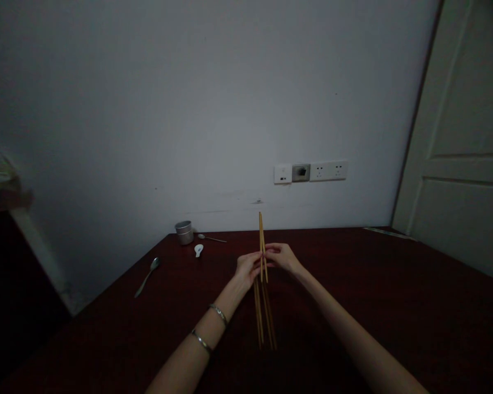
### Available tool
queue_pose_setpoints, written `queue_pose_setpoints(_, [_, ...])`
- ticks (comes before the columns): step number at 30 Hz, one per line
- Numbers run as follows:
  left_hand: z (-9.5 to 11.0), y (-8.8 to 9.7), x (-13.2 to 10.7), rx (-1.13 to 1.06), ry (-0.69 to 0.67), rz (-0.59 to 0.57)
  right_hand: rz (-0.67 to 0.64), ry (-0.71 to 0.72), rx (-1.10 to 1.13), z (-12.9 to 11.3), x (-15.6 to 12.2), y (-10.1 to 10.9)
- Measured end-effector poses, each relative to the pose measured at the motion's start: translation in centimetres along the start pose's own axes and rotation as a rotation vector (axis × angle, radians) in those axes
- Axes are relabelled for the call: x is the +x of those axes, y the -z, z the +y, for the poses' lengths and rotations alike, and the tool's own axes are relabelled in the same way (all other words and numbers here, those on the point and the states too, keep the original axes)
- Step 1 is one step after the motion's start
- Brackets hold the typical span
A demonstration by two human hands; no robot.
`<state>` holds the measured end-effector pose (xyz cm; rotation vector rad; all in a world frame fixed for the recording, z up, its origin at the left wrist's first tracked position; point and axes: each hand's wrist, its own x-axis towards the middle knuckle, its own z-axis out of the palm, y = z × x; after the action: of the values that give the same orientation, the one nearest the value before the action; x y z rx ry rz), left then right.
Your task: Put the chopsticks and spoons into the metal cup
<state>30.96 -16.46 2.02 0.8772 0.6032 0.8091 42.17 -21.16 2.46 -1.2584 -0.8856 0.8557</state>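
Observation:
Over the middle of the dark red table, a pair of light wooden chopsticks is held up nearly upright, their tips close together and their lower ends slightly apart. My left hand pinches them from the left side. From the right, my right hand closes its fingertips on the same pair. Below my hands, more chopsticks lie lengthwise on the table, their far ends partly hidden by my left hand. Two metal bangles circle my left forearm.
A metal cup stands at the back left, near a thin spoon and a short white spoon. Farther left lies a larger metal spoon. The wall with its sockets borders the table's back; a door is at right.

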Motion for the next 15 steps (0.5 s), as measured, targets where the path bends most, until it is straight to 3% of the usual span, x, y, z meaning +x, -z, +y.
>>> queue_pose_setpoints(5, [-0.1, 0.2, 0.2, 0.017, 0.030, 0.011, 0.019, -0.004, -0.015, 0.2, 0.1, -0.1])
queue_pose_setpoints(15, [0.1, 1.2, 0.7, 0.071, 0.030, -0.127, -0.080, -0.021, -0.018, -0.6, -0.6, 0.2])
